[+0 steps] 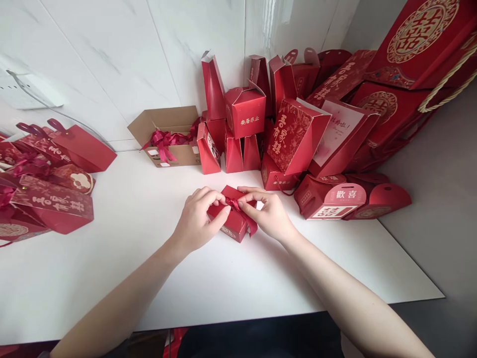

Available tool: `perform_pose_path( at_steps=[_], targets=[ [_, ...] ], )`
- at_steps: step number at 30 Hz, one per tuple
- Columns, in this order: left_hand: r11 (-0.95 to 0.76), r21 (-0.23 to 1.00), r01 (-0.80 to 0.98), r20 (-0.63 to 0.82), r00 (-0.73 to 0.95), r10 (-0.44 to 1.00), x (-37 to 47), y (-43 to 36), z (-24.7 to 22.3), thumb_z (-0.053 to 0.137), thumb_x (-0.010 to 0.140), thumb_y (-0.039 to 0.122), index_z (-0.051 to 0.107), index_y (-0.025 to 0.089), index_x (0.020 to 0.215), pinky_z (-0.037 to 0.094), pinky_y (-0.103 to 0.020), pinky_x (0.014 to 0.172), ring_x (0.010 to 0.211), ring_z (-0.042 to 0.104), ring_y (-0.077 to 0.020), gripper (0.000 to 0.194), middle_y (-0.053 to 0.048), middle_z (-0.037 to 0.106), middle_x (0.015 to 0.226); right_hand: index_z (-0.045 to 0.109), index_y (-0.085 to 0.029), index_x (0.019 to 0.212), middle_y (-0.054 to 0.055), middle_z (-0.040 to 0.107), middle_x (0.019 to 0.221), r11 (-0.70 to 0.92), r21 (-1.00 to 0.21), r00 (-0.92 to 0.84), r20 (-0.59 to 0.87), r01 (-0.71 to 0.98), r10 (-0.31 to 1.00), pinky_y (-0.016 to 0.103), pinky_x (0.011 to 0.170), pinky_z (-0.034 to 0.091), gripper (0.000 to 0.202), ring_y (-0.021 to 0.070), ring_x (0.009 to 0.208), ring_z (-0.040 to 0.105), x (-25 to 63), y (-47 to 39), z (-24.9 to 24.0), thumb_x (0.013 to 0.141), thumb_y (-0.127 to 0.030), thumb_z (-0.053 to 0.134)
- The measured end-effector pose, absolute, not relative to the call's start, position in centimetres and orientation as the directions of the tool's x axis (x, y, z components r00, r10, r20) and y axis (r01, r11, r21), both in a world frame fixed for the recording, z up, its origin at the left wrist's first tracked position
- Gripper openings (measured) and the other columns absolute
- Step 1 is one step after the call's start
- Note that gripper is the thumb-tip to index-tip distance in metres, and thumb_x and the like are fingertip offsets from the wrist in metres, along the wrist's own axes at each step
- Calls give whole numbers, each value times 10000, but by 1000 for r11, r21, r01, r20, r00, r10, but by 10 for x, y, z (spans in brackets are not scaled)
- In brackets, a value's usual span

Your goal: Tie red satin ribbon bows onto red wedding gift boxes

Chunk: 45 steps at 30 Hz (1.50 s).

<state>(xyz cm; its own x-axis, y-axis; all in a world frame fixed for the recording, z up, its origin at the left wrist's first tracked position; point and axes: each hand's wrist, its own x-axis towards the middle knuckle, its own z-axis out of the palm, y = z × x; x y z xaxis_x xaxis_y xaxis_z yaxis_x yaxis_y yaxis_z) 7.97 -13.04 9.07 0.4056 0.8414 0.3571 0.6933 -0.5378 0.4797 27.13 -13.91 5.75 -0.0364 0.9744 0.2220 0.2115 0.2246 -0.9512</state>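
A small red gift box (233, 224) sits on the white table in front of me, with a dark red ribbon (244, 215) tied across its top. The ribbon has a knot or bow near the middle, and one tail hangs over the box's right side. My left hand (201, 216) pinches the ribbon from the left, its fingers curled by the knot. From the right, my right hand (269, 211) pinches the ribbon between thumb and fingers. Both hands partly cover the box top and the bow.
Behind the box stands an open cardboard box (182, 155) of red ribbon bows (166, 141). Stacked red gift boxes (246, 112) line the wall to the right, with large red bags (406, 44) beyond. More red boxes (55, 201) lie at left. The table (223, 288) ends near my body.
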Motion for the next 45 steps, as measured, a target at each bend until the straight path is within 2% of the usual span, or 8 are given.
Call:
perform_pose_path(
  at_steps=[6,11,17,21,29,37,42,45],
  targets=[
    [-510,590,626,393,330,858,78,-130,80,590,879,286,650,213,969,461,-329,827,865,565,-170,130,-12,576,868,761,-234,841,80,677,1221,233,-949,-55,226,214,973,419,1055,409,119,248,1209,589,270,-138,57,827,-302,664],
    [-454,713,535,342,300,891,80,-125,77,587,899,311,655,210,879,470,-305,809,872,579,-158,123,-11,579,880,743,-230,829,78,674,1225,244,-938,-65,235,246,970,406,1072,392,118,233,1217,582,269,-138,58,835,-302,651],
    [-454,695,558,343,298,891,75,-127,78,587,885,254,608,203,782,456,-300,774,862,567,-158,117,-3,573,853,705,-216,818,68,666,1235,230,-941,-63,222,248,973,378,976,440,118,227,1174,596,269,-141,59,842,-290,616],
    [-438,692,574,318,302,899,70,-129,80,565,878,214,561,203,751,445,-286,721,807,549,-145,127,4,550,838,646,-199,803,59,655,1233,168,-963,-58,160,211,985,337,779,487,112,207,983,645,272,-140,58,837,-280,577],
    [-457,641,616,314,333,889,63,-132,86,543,821,115,516,199,706,423,-277,692,755,523,-130,145,17,527,803,567,-190,743,42,660,1161,101,-974,-35,96,205,995,295,684,471,52,153,795,607,275,-138,57,770,-231,552],
    [-439,614,656,275,343,898,60,-134,86,533,786,123,501,208,705,300,-221,428,747,500,-147,122,-7,521,818,562,-192,697,31,664,1081,65,-949,60,88,308,994,285,618,467,48,142,702,600,275,-141,61,736,-219,562],
    [-490,508,708,372,333,867,58,-129,82,527,788,116,496,205,718,438,-283,647,729,507,-148,117,0,539,816,599,-203,762,41,665,1016,170,-930,50,196,327,979,288,663,488,40,174,806,614,277,-143,62,771,-212,561],
    [-453,513,729,351,303,886,58,-127,80,513,869,204,546,214,828,459,-336,761,812,552,-174,54,-15,588,888,595,-204,823,41,669,992,162,-954,-43,156,252,987,286,664,495,78,165,776,614,283,-144,64,837,-266,550]
  ],
)
